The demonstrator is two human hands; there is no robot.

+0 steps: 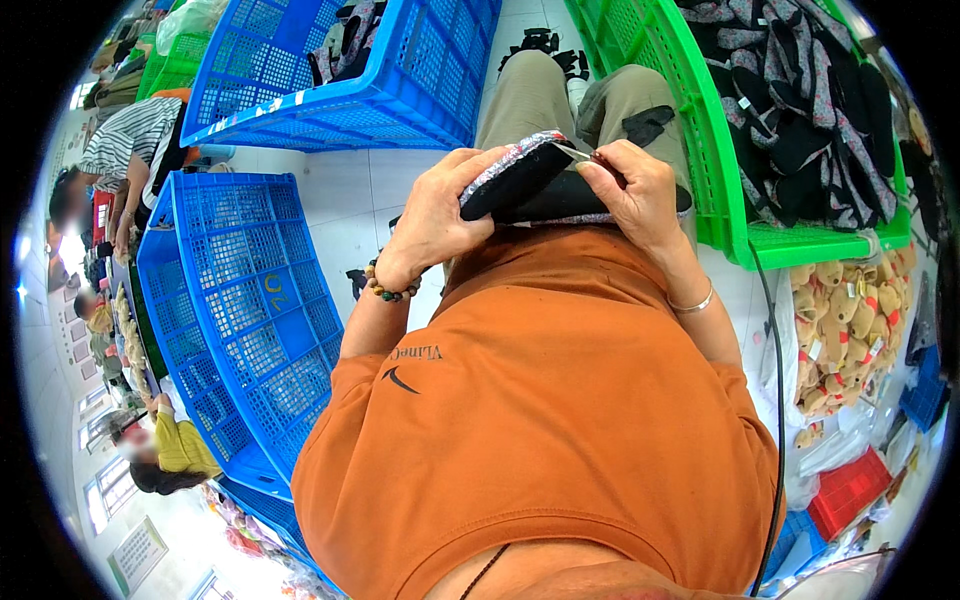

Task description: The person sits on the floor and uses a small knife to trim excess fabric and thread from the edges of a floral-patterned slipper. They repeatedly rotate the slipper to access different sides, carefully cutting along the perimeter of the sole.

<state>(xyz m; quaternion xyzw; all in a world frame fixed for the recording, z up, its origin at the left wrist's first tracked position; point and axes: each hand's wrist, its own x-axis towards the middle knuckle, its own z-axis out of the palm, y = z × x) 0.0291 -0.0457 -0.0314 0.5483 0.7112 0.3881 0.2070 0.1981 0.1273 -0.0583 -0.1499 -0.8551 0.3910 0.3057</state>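
My left hand (440, 212) grips a black fabric slipper (522, 180) with a speckled grey-and-red patterned edge, fingers over its top and thumb on its near side. My right hand (635, 190) is closed round a small pointed metal tool, seemingly thread snips (572, 153). The tip meets the slipper's patterned edge at its upper right end. Beneath both hands, another black piece (590, 196) with a similar patterned edge lies across my lap. My palm hides the tool's handle.
A green crate (722, 150) heaped with black and patterned slippers (790, 100) stands at right. Blue crates (265, 310) stand at left and upper left. Brown plush pieces (850, 320) and a red crate (850, 495) lie lower right. A black cable (778, 400) hangs there. Other people work far left.
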